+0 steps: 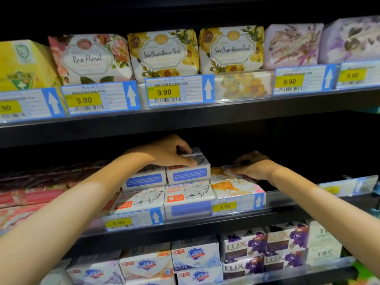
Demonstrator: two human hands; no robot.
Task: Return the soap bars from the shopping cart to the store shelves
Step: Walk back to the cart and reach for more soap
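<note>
Both my arms reach into the middle shelf (pixel 205 221). My left hand (pixel 170 153) grips the top of a white goat soap box (pixel 188 171) that sits on the upper layer of a stack of goat soap boxes (pixel 164 197). My right hand (pixel 251 166) lies further right, its fingers curled over an orange-and-white soap bar (pixel 220 173) that rests on top of a similar orange soap bar (pixel 234 188). The shopping cart is out of view.
The top shelf (pixel 205 108) holds floral-wrapped soaps (pixel 164 52) behind 9.90 price tags. Red packs (pixel 24 198) fill the middle shelf's left. The bottom shelf holds Safeguard boxes (pixel 195 258) and Lux boxes (pixel 265 249). Dark space lies behind and right of my right hand.
</note>
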